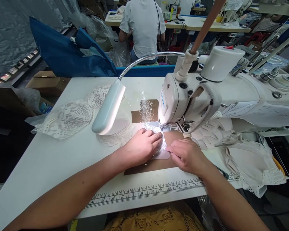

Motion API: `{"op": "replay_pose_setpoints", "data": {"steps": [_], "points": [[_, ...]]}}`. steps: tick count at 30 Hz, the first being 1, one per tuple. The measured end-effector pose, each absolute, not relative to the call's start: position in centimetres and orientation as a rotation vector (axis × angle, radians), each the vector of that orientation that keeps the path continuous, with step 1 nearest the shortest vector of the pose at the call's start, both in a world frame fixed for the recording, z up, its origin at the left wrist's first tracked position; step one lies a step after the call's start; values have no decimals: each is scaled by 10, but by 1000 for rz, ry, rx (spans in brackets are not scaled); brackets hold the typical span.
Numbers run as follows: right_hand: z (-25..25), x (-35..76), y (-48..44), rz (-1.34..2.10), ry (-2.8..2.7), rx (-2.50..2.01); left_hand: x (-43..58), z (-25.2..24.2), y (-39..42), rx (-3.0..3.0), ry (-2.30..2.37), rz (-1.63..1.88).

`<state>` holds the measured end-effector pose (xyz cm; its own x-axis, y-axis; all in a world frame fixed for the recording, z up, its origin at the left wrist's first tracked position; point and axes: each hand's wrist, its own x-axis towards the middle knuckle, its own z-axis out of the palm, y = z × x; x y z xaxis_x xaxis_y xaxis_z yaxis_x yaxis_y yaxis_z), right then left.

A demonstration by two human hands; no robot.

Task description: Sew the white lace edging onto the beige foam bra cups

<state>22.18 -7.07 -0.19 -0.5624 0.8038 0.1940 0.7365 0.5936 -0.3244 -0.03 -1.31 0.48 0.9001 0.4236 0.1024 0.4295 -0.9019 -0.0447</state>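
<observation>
A white sewing machine (207, 93) stands on the white table (50, 154), its needle area at the middle. A small white lace piece (156, 131) lies under the presser foot on a brown patch of the table. My left hand (142, 146) lies flat on the lace, fingers stretched toward the needle. My right hand (185, 155) rests just right of it, fingertips pinched on the lace's near edge. A white gooseneck lamp (108, 109) hangs over the left part of the lace.
A heap of white lace pieces (69, 117) lies at the left, another pile (250, 160) at the right under the machine arm. A printed ruler (146, 192) runs along the front edge. A person in a white shirt (142, 25) sits at a table behind.
</observation>
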Motion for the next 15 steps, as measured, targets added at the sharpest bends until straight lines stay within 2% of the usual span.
{"op": "replay_pose_setpoints", "data": {"steps": [15], "points": [[-5,215,-68,182,-2476,-1324,-2,8,0,-3084,-735,-178]]}}
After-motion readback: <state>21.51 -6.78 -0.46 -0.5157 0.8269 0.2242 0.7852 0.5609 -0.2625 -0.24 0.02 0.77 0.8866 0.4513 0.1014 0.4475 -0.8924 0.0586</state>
